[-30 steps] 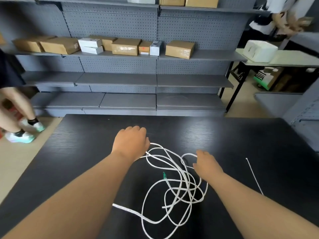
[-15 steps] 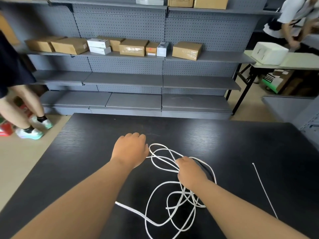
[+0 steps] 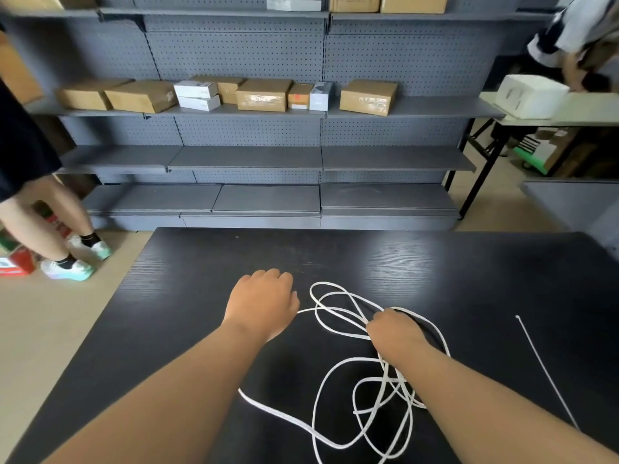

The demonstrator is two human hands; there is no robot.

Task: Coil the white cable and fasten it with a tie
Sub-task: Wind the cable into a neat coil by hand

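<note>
The white cable (image 3: 387, 380) lies in loose, tangled loops on the black table (image 3: 435, 269), in the near middle. My left hand (image 3: 263, 303) rests knuckles up at the tangle's left edge. Its fingers are curled, and one strand runs in under the thumb. My right hand (image 3: 395, 333) sits on the middle of the tangle, closed over several strands, with loops spreading out beyond and below it. One cable end trails off to the lower left. The tie (image 3: 546, 371), a thin straight white strip, lies by itself on the table to the right.
Grey pegboard shelving (image 3: 248, 159) with cardboard boxes stands behind the table's far edge. A person's legs (image 3: 43, 209) are on the floor at the left. Another person bends over a pale table with a white box (image 3: 529, 95) at the back right.
My right hand moved left from the right side of the tangle to its middle and closed on strands, pulling the loops together. My left hand stayed where it was.
</note>
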